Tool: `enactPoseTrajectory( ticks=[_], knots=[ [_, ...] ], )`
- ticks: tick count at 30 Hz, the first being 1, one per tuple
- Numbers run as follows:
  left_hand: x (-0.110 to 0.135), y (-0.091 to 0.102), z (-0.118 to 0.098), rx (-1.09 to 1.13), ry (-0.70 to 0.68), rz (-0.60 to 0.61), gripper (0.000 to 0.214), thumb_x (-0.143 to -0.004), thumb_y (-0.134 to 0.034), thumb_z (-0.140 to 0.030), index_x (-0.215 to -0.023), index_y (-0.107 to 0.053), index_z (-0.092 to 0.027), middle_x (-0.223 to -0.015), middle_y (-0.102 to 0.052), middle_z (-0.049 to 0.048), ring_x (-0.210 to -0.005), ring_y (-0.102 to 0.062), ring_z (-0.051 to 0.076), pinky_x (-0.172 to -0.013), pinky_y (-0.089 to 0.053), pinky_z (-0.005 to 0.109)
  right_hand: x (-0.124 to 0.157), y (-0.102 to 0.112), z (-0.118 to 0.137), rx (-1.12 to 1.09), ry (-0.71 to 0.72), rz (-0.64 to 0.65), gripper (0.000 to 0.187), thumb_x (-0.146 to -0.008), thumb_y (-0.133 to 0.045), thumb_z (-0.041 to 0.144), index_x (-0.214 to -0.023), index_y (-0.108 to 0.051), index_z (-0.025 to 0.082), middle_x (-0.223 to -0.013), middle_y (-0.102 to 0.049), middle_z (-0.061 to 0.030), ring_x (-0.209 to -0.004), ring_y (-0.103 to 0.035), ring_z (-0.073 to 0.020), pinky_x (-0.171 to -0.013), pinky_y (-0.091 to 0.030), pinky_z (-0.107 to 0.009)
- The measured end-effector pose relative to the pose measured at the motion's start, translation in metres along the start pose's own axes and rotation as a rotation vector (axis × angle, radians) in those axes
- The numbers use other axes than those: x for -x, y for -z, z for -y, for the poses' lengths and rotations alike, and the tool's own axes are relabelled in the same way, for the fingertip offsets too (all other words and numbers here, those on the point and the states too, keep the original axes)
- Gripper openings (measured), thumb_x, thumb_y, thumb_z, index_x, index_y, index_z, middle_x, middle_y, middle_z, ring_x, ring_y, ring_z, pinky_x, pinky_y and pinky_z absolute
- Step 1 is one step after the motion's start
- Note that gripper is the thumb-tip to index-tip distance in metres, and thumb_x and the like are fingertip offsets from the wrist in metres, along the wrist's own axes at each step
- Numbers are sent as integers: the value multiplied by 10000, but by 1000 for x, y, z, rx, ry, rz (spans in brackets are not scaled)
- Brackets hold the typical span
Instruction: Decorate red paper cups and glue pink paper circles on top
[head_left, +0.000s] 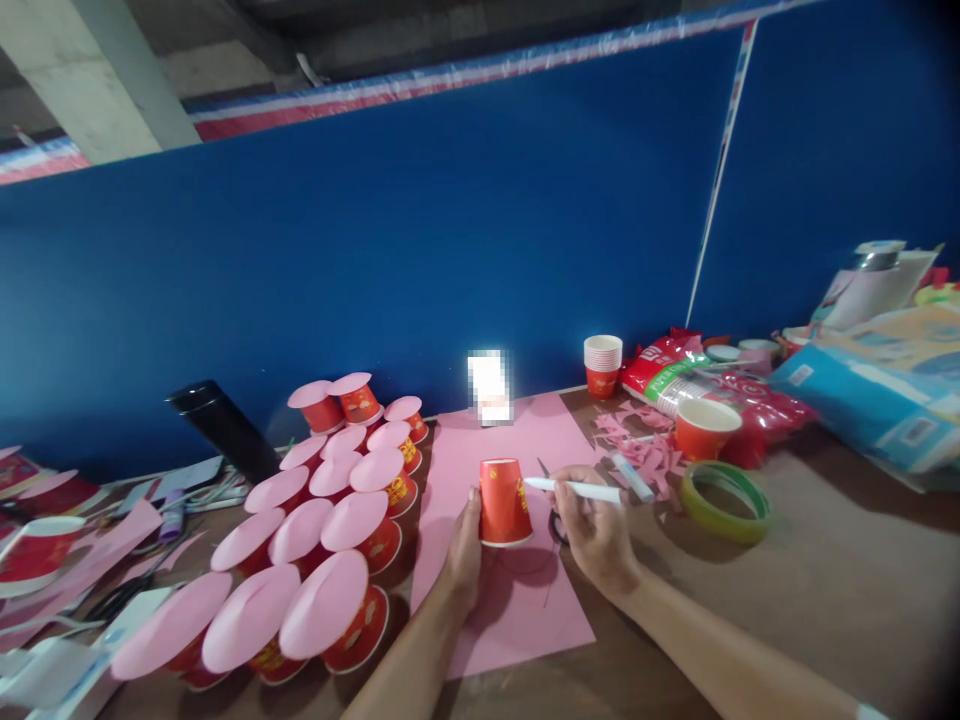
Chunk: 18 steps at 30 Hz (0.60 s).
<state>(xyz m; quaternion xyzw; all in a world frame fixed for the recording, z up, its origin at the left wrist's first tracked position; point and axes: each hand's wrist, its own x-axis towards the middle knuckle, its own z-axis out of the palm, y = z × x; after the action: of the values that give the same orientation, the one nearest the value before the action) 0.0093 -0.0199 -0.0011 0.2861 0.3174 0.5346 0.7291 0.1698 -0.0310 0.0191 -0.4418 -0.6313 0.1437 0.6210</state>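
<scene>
My left hand (466, 550) is closed against the left side of a red paper cup (504, 508), which is upside down with its white rim at the bottom. In my right hand (596, 535) is a slim white pen (604, 492), its tip pointing left at the cup's upper right side. Whether the tip touches the cup I cannot tell. Below them lies a pink paper sheet (487, 635) with a thin curved line near the cup. Dark-handled scissors (556, 526) are partly hidden behind my right hand.
At left stand several upturned red cups topped with pink paper discs (326, 605), near a black bottle (225, 430). Rightward are pink paper scraps (645, 445), a tape roll (757, 515), a red cup (705, 428), stacked cups (602, 365) and plastic packs (675, 375). A blue partition (450, 230) stands behind.
</scene>
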Motion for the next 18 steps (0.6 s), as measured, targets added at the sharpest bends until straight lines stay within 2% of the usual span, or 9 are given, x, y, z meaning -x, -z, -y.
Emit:
enactPoseTrajectory(
  ticks=[3, 6, 10, 18],
  knots=[
    [1, -6, -2, 52, 19, 12, 541, -830, -497, -517, -1175, -591, -111, -1129, -651, 135, -1133, -546, 302, -1066, -297, 451, 3, 0, 2, -9, 11, 0, 117, -897, -455, 220, -832, -547, 188, -676, -612, -21, -560, -592, -128, -566, -496, -239],
    [1, -9, -5, 90, 23, -22, 516, -831, -492, -501, -1148, -604, -110, -1114, -657, 133, -1105, -566, 299, -1044, -335, 445, 7, -1, 6, 3, 82, 41, 92, -887, -467, 197, -866, -556, 185, -741, -622, -38, -650, -617, -146, -614, -509, -248],
    [-1, -8, -7, 116, 18, -56, 466, -844, -483, -453, -1112, -616, -96, -1078, -669, 133, -1101, -567, 293, -1017, -370, 433, 11, -3, 9, -9, 219, 116, 105, -873, -477, 162, -910, -570, 191, -802, -638, -46, -722, -635, -157, -680, -519, -268],
    [-3, -4, -1, 56, -5, -34, 465, -813, -516, -502, -1049, -632, -118, -1057, -676, 124, -1133, -541, 292, -1031, -358, 412, 12, -4, 10, 13, 338, 150, 167, -867, -488, 150, -1000, -564, 217, -853, -688, -53, -780, -670, -172, -725, -542, -287]
  ],
)
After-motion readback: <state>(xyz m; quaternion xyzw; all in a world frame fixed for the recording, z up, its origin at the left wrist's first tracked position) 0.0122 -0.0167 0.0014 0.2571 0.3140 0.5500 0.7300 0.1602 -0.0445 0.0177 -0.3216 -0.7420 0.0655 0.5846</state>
